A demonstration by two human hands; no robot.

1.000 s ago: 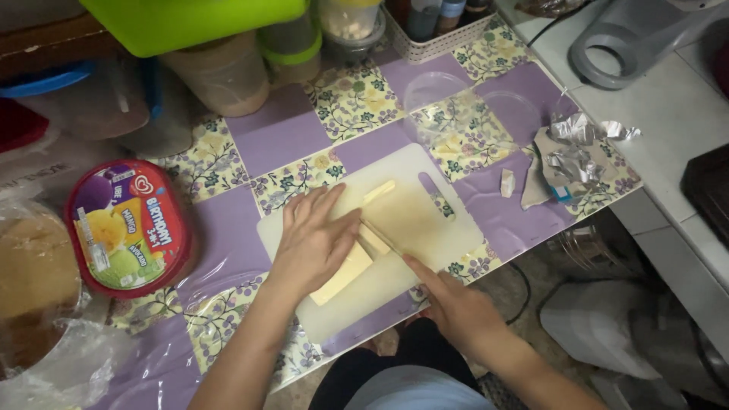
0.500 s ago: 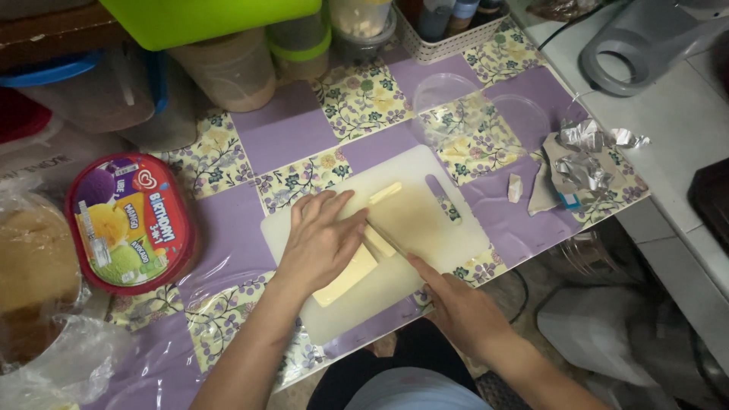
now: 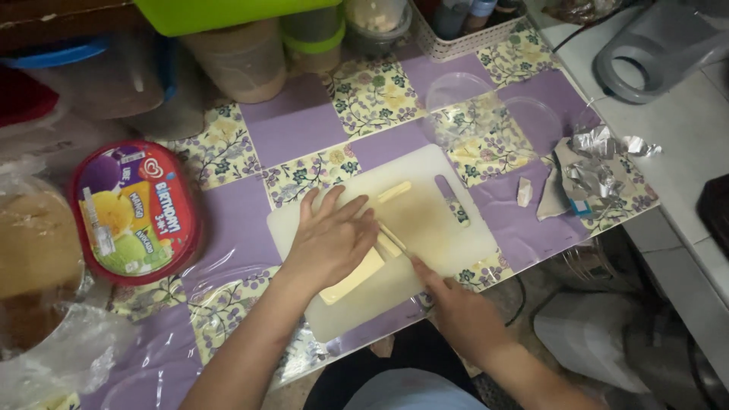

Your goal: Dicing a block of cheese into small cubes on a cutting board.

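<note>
Lying under left hand (image 3: 330,243) — butter block (image 3: 353,277), right hand (image 3: 456,311) beside.

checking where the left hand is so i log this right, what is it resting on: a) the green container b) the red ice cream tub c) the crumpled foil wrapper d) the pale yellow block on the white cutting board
d: the left hand lies flat on the pale yellow block on the white cutting board, apart from the red tub on its left.
</note>
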